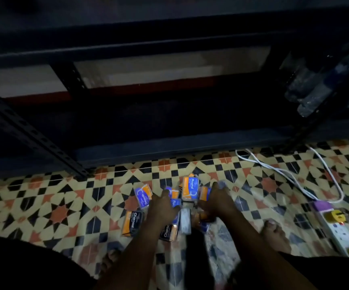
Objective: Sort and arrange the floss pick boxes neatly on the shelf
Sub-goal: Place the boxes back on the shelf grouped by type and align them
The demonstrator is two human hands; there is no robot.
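Observation:
Several orange, blue and black floss pick boxes lie in a loose heap on the patterned floor. A "Round" box [190,188] sits at the far side of the heap, a "Charcoal" box [132,223] at its left, another blue-and-orange box [142,194] beyond that. My left hand [162,208] rests palm-down on the middle of the heap. My right hand [217,200] presses on boxes at the heap's right, fingers curled around an orange and blue box [204,193]. The dark metal shelf [169,147] stands just beyond, its lowest level dim.
A white power strip [336,227] with a purple plug lies at the right, its white cable [284,170] looping toward the shelf. Plastic-wrapped bottles [320,84] sit on the shelf's right side. My bare feet [276,235] rest on the tiles near the heap.

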